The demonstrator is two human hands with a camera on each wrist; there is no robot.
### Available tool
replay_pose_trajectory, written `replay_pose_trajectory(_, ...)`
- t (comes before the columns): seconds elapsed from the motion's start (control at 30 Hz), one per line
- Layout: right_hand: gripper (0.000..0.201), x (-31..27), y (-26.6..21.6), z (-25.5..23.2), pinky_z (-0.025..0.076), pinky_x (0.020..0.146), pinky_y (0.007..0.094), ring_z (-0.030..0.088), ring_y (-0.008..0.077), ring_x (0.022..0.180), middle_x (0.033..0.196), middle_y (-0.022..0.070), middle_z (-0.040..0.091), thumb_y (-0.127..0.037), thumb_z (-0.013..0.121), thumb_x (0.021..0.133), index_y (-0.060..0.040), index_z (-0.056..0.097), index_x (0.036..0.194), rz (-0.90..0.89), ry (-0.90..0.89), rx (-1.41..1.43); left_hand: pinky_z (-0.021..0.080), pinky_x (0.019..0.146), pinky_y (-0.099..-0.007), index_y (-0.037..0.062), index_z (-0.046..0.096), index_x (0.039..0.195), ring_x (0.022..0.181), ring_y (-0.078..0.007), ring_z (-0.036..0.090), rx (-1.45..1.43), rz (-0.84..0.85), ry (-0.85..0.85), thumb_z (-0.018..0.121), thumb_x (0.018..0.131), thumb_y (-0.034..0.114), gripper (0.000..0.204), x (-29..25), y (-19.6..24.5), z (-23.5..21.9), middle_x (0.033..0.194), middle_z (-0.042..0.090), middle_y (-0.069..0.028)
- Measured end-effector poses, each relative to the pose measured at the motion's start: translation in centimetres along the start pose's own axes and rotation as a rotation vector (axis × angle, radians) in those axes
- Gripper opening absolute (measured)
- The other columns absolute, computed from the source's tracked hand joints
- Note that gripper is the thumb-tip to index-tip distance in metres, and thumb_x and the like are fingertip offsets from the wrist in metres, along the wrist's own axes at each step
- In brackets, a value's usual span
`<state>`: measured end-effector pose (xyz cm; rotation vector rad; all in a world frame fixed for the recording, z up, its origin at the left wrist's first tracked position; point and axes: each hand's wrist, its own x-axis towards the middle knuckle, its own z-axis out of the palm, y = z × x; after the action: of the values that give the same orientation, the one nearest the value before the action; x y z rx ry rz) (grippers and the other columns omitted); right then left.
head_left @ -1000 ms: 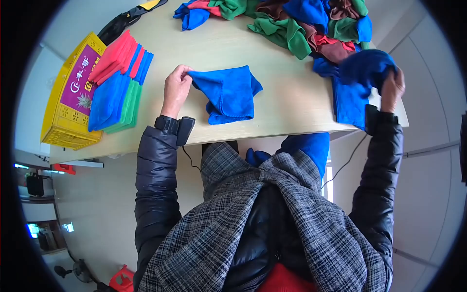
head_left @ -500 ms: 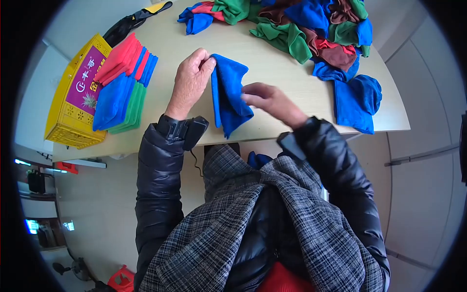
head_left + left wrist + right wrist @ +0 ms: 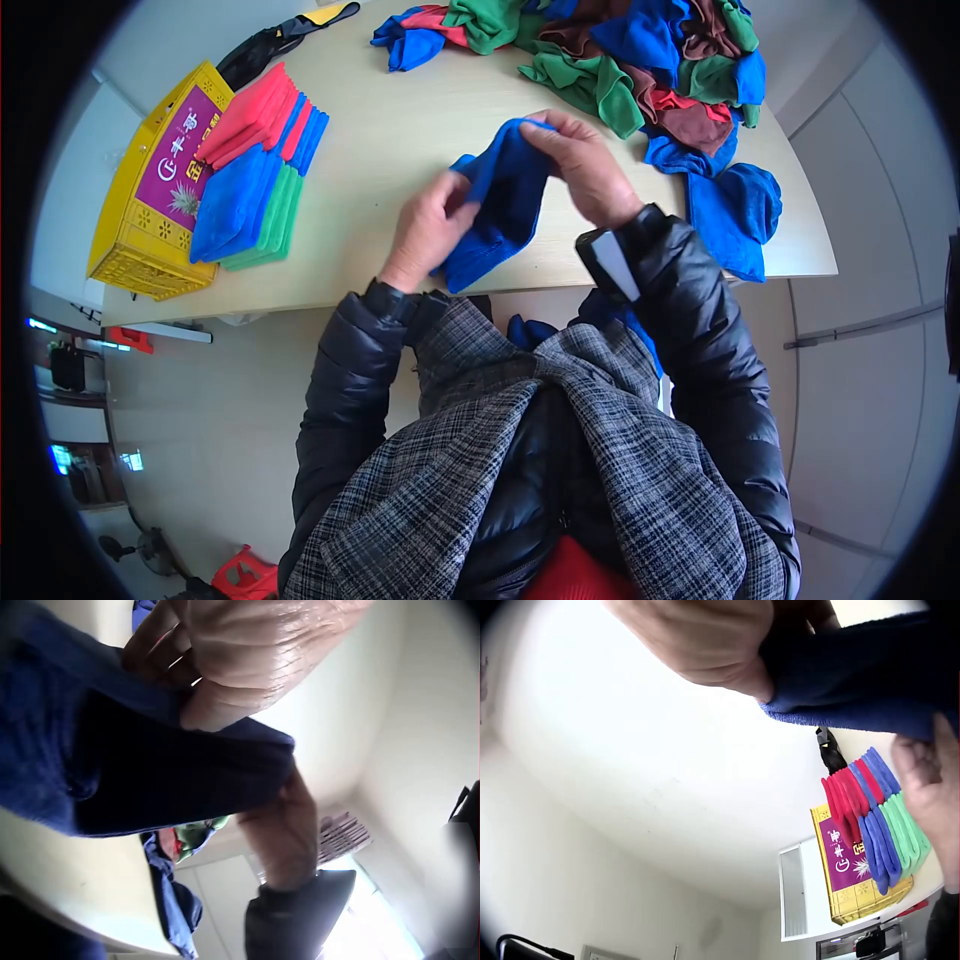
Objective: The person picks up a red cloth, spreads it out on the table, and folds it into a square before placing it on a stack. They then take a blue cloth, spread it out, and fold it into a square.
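Note:
A blue cloth (image 3: 508, 200) is held up in a loose fold over the table's front part, between both hands. My right hand (image 3: 590, 172) pinches its upper corner between thumb and fingers, which the right wrist view also shows. At the cloth's left edge is my left hand (image 3: 430, 230), thumb on the near side and fingers behind; the left wrist view shows this hand (image 3: 247, 660) pinching the edge. The cloth (image 3: 150, 765) hangs open between the hands there, its inside dark.
Folded red, blue and green cloths (image 3: 235, 205) lean by a yellow box (image 3: 150, 200) at the left. A heap of mixed cloths (image 3: 640, 50) lies at the back right, blue cloths (image 3: 725, 225) at the table's right edge, and a black and yellow item (image 3: 270, 50) at the back left.
The right hand came from the right side and took hold of the blue cloth's upper corner. The left hand moved lower on the cloth, which has been turned and spread somewhat.

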<state>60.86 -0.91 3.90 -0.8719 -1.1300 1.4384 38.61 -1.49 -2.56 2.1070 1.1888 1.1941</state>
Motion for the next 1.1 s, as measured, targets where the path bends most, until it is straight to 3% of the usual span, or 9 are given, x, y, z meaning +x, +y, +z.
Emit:
replay_pose_trajectory(0.17, 0.012, -0.8, -2.9, -1.5, 0.052, 0.079, 0.0225, 0.066, 0.0069, 0.080, 0.089, -0.0053, 0.070, -0.019, 0.068, 0.099, -0.0096, 0.071, 0.106, -0.101, 0.053, -0.104, 0.052, 0.067, -0.0435, 0.0024, 0.062, 0.096, 0.079, -0.0357, 0.069, 0.353, 0.064, 0.003, 0.070, 0.088, 0.011, 0.014, -3.5, -2.4, -0.8, 0.083, 0.067, -0.0178)
replay_pose_trajectory(0.27, 0.012, -1.9, -5.2, -2.5, 0.052, 0.081, 0.0225, 0.066, 0.0068, 0.082, 0.093, -0.0051, 0.071, -0.018, 0.068, 0.099, -0.0101, 0.072, 0.108, -0.151, 0.062, -0.193, 0.048, 0.062, -0.0381, 0.0021, 0.062, 0.092, 0.068, -0.0257, 0.064, 0.204, -0.153, 0.049, 0.070, 0.091, 0.011, 0.012, -3.6, -4.1, -3.5, 0.075, 0.060, -0.0153)
replay_pose_trajectory(0.33, 0.013, -2.6, -7.2, -3.2, 0.052, 0.082, 0.0225, 0.066, 0.0067, 0.084, 0.095, -0.0050, 0.071, -0.017, 0.068, 0.099, -0.0103, 0.072, 0.109, -0.174, 0.065, -0.234, 0.043, 0.058, -0.0319, 0.0024, 0.062, 0.092, 0.063, -0.0133, 0.050, 0.053, -0.106, 0.132, 0.069, 0.094, 0.012, 0.012, -1.9, -4.0, -7.2, 0.071, 0.051, -0.0106)
replay_pose_trajectory(0.4, 0.017, -3.2, -9.6, -3.9, 0.051, 0.086, 0.0232, 0.066, 0.0073, 0.091, 0.100, -0.0035, 0.072, -0.019, 0.069, 0.098, -0.0114, 0.073, 0.113, -0.354, 0.066, -0.340, 0.038, 0.057, -0.0280, 0.0028, 0.063, 0.097, 0.066, -0.0082, 0.038, -0.070, -0.078, 0.241, 0.068, 0.096, 0.012, 0.011, 0.7, 0.2, -11.0, 0.071, 0.043, -0.0071)
replay_pose_trajectory(0.57, 0.019, -1.5, -12.5, -5.7, 0.050, 0.088, 0.0236, 0.064, 0.0087, 0.094, 0.103, -0.0017, 0.071, -0.022, 0.069, 0.098, -0.0104, 0.073, 0.114, -0.454, 0.104, -0.570, 0.042, 0.058, -0.0306, 0.0014, 0.063, 0.099, 0.062, -0.0138, 0.048, 0.236, 0.192, 0.240, 0.067, 0.097, 0.018, 0.017, 7.5, 3.8, -15.3, 0.070, 0.052, -0.0095)
replay_pose_trajectory(0.7, 0.020, 3.8, -13.1, -8.9, 0.049, 0.086, 0.0237, 0.062, 0.0098, 0.093, 0.100, -0.0018, 0.069, -0.021, 0.069, 0.099, -0.0078, 0.072, 0.114, -0.407, 0.044, -0.698, 0.045, 0.061, -0.0324, 0.0026, 0.064, 0.100, 0.062, -0.0197, 0.054, 0.411, 0.266, 0.204, 0.066, 0.097, 0.023, 0.020, 13.8, 1.3, -15.0, 0.073, 0.059, -0.0113)
replay_pose_trajectory(0.8, 0.017, 6.2, -14.6, -10.5, 0.049, 0.083, 0.0241, 0.061, 0.0099, 0.091, 0.097, -0.0018, 0.067, -0.018, 0.067, 0.099, -0.0056, 0.071, 0.110, -0.586, 0.117, -0.855, 0.047, 0.063, -0.0340, 0.0042, 0.065, 0.101, 0.064, -0.0240, 0.058, 0.452, 0.397, 0.278, 0.066, 0.097, 0.025, 0.021, 17.0, 1.7, -15.5, 0.076, 0.062, -0.0115)
replay_pose_trajectory(0.93, 0.006, 5.2, -17.4, -7.3, 0.042, 0.067, 0.0202, 0.054, 0.0054, 0.076, 0.085, -0.0048, 0.060, -0.009, 0.065, 0.099, -0.0031, 0.066, 0.100, -0.641, 0.124, -0.600, 0.049, 0.065, -0.0339, 0.0031, 0.064, 0.101, 0.068, -0.0253, 0.062, 0.362, 0.452, 0.362, 0.066, 0.097, 0.025, 0.022, 16.9, 5.0, -16.4, 0.076, 0.063, -0.0115)
replay_pose_trajectory(1.1, 0.012, 1.0, -10.5, -7.4, 0.049, 0.079, 0.0255, 0.060, 0.0105, 0.089, 0.091, -0.0004, 0.064, -0.010, 0.070, 0.094, -0.0051, 0.071, 0.106, -0.686, 0.089, -0.885, 0.050, 0.071, -0.0337, 0.0043, 0.065, 0.101, 0.081, -0.0260, 0.065, 0.357, 0.314, 0.224, 0.066, 0.094, 0.016, 0.014, 10.5, 0.4, -14.4, 0.089, 0.065, -0.0122)
